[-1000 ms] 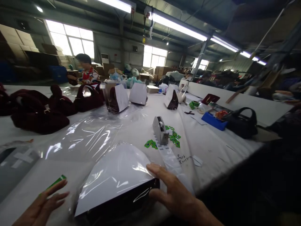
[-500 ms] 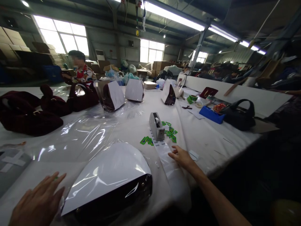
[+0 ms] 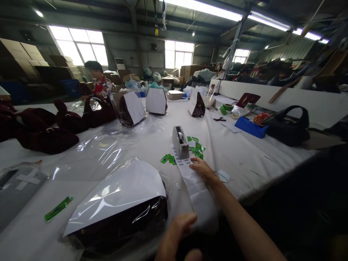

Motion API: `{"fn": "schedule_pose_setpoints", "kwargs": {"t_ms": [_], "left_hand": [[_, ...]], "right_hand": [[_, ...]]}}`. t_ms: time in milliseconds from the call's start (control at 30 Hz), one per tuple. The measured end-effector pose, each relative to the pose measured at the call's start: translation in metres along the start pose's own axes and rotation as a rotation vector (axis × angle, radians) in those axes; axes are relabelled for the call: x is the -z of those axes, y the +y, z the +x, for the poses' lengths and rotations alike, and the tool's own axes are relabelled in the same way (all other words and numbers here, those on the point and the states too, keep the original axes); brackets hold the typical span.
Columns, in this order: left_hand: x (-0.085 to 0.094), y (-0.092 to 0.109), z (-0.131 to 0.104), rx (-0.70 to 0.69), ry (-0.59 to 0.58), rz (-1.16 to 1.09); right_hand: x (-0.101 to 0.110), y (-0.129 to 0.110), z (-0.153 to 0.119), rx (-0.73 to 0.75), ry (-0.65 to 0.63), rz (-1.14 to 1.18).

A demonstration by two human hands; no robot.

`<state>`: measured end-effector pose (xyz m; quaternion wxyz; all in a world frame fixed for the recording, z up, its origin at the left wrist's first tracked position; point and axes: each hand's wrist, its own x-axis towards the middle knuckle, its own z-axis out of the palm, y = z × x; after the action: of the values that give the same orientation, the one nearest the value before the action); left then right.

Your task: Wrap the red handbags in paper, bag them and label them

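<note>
Head view: right hand (image 3: 205, 170) at the sticker strip (image 3: 188, 178)

Its fingers were at the strip's edge, near the tape holder (image 3: 180, 143); I could not tell if they pinched. The left hand (image 3: 175, 233), fingers wide, was between the strip and a wrapped bag (image 3: 119, 194) on the worktop (image 3: 244, 165).

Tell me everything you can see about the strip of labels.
The strip of labels is long, whitish and slightly shiny, like coated paper or film. Dark print, too small to read, marks its far end. It lies on the white table, running toward the near edge from the tape dispenser, which seems to stand on it. The right hand is at the printed end, seemingly touching; the left hand is by its nearer part.
</note>
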<state>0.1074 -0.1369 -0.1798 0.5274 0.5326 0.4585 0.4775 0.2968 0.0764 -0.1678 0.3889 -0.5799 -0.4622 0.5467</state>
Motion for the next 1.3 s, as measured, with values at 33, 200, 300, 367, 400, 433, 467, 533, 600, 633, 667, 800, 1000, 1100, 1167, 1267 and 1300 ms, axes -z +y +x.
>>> {"fn": "schedule_pose_setpoints", "kwargs": {"t_ms": [33, 200, 300, 367, 400, 433, 467, 533, 600, 633, 667, 800, 1000, 1100, 1167, 1267, 1300], "left_hand": [[-0.02, -0.001, 0.014, 0.037, 0.045, -0.128], [-0.062, -0.001, 0.077, 0.251, 0.334, -0.559], [-0.067, 0.003, 0.098, 0.261, 0.282, -0.814], [-0.069, 0.005, 0.109, 0.245, 0.219, -0.918], [-0.069, 0.006, 0.116, 0.257, 0.207, -0.938], [-0.07, 0.005, 0.122, 0.28, 0.203, -0.94], [-0.071, 0.003, 0.129, 0.307, 0.205, -0.932], [-0.072, -0.003, 0.143, 0.352, 0.215, -0.898], [-0.074, -0.01, 0.155, 0.358, 0.239, -0.868], [-0.076, -0.014, 0.16, 0.351, 0.257, -0.854], [-0.077, -0.016, 0.163, 0.344, 0.277, -0.837], [-0.079, -0.022, 0.17, 0.323, 0.331, -0.795], [-0.08, -0.019, 0.173, 0.206, 0.393, -0.683], [-0.08, -0.019, 0.175, 0.188, 0.439, -0.645], [-0.08, -0.019, 0.176, 0.178, 0.461, -0.618], [-0.081, -0.019, 0.175, 0.152, 0.475, -0.561], [-0.081, -0.018, 0.175, 0.144, 0.485, -0.547]], "right_hand": [[0.001, 0.0, -0.002, -0.01, -0.018, 0.026], [0.01, -0.004, -0.019, -0.118, -0.127, 0.209], [0.016, -0.003, -0.037, -0.113, -0.173, 0.268], [0.019, 0.0, -0.049, -0.112, -0.197, 0.282], [0.021, 0.003, -0.053, -0.107, -0.201, 0.278], [0.023, 0.005, -0.056, -0.098, -0.204, 0.262], [0.025, 0.007, -0.058, -0.086, -0.212, 0.223], [0.033, 0.009, -0.056, -0.041, -0.233, 0.037], [0.044, 0.008, -0.051, 0.046, -0.209, -0.286], [0.05, 0.005, -0.048, 0.115, -0.159, -0.457], [0.056, 0.001, -0.044, 0.202, -0.092, -0.601], [0.065, -0.019, -0.031, 0.528, -0.033, -0.729], [0.031, -0.029, -0.009, 0.678, -0.279, -0.728], [0.016, -0.026, 0.0, 0.736, -0.311, -0.862], [0.012, -0.026, 0.003, 0.745, -0.309, -0.915], [0.01, -0.03, 0.002, 0.712, -0.295, -0.932], [0.01, -0.032, 0.001, 0.701, -0.297, -0.926]]}}
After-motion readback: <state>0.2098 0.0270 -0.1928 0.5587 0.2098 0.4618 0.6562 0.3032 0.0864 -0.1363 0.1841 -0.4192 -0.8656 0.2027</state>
